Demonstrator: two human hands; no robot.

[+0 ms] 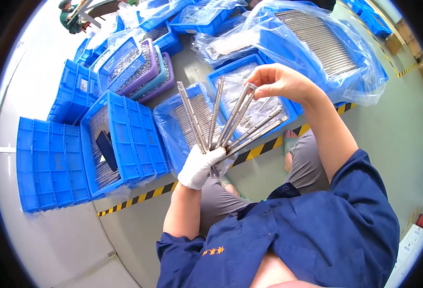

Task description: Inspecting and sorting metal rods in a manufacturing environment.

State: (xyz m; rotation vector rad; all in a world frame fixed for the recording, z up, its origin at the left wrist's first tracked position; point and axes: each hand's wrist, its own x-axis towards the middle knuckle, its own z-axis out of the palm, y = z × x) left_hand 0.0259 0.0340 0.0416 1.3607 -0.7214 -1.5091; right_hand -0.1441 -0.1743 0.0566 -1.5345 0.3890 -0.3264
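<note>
1. Nearest the camera sits the person's dark blue work jacket (307,230), sleeves pushed up, with a small patch of orange stitching on the chest; both forearms rise from it toward the middle of the scene.
2. Left hand (199,165), in a white glove, has its fingers (211,154) closed tight around the lower ends of a fan of grey metal rods (230,122), which spread upward and rightward above the person's knees.
3. Right hand (281,81), bare, has its fingers (259,78) pinched on the top end of one rod in the fan, the rest of the hand curled loosely.
4. Judging by the lie of things, the work looks mid-way: a handful of rods is in hand, while many more lie in the trays beyond, so plenty seems left to handle.
5. Just beyond the rods, a blue tray lined with clear plastic (185,129) holds rows of similar rods, and a second lined tray (264,103) sits to its right.
6. Far right, a large clear bag (331,53) covers a densely packed blue tray of rods.
7. Left, upturned blue crates (48,163) stand stacked; far left, purple and teal baskets (149,72) hold small metal parts.
8. Yellow-and-black hazard tape (139,197) runs diagonally across the grey floor (389,134).
</note>
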